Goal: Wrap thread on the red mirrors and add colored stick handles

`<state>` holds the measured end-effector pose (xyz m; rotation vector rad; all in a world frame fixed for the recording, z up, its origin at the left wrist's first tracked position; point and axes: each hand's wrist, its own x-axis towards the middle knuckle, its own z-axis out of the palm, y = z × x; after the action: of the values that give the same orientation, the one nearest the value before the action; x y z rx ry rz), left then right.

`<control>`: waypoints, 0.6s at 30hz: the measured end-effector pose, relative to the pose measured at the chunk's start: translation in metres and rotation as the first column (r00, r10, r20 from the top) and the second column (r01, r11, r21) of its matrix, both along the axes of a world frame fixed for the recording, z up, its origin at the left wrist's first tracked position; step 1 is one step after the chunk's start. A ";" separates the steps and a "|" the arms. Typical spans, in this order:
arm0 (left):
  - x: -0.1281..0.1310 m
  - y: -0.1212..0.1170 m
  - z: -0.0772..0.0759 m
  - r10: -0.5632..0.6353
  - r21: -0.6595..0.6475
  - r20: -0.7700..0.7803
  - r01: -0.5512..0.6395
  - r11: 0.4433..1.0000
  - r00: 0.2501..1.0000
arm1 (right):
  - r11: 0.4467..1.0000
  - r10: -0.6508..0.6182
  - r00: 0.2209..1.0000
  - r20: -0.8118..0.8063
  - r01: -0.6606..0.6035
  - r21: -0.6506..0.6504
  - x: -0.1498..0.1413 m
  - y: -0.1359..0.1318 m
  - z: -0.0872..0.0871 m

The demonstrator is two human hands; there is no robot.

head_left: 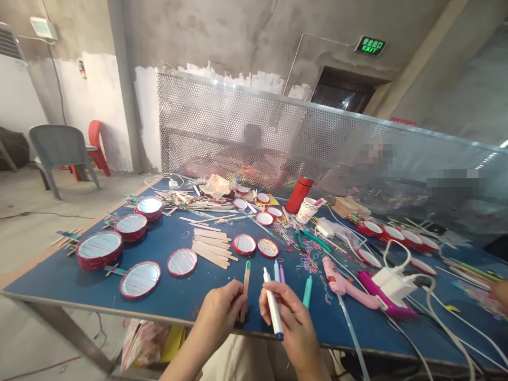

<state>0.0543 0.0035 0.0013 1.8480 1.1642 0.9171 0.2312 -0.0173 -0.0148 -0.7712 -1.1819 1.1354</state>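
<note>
My left hand [224, 306] is closed around a wooden craft stick [246, 286] whose top end is coloured green. In my right hand [291, 315] is a white marker pen [273, 307] with a dark blue lower end, its other end pointing up and away from me. Just beyond my hands lie a light blue pen [277, 269] and a purple pen [282, 274]. A teal pen [308, 291] rests to the right of my right hand. Plain craft sticks [210, 246] are laid out in a loose row beyond my left hand.
Red-rimmed round discs [140, 279] and stacks of them [99, 248] stand at left. A pink glue gun [345, 286] and a magenta power strip [384, 299] with white plugs and cables lie at right. Farther back are a red bottle [299, 194], a paper cup [306, 210] and a perforated metal screen [222, 121].
</note>
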 end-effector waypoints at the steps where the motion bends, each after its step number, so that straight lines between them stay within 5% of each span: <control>1: 0.000 -0.001 0.001 0.006 -0.002 -0.010 -0.006 1.000 1.000 | 1.000 -0.011 0.999 0.040 0.010 0.027 0.000 0.001 -0.002; 4: 0.001 -0.003 0.004 0.014 -0.010 -0.020 -0.014 1.000 1.000 | 0.976 -0.182 0.966 0.183 0.155 0.151 -0.002 0.001 -0.004; 9: 0.002 -0.006 0.007 0.021 -0.030 -0.013 -0.021 0.999 1.000 | 0.770 -0.587 0.774 0.237 0.443 0.459 -0.014 -0.003 -0.008; 13: 0.004 -0.006 0.007 0.037 -0.016 -0.008 -0.037 0.999 0.999 | 0.711 -0.646 0.730 0.225 0.467 0.525 -0.030 -0.006 -0.015; 18: 0.003 -0.007 0.005 0.049 0.012 -0.018 -0.048 0.999 0.999 | 0.749 -0.640 0.744 0.190 0.551 0.367 -0.044 -0.008 -0.019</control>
<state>0.0577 -0.0035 0.0062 1.8481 1.2220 0.9377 0.1872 -0.0249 -0.0339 -1.0282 -1.1854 0.2892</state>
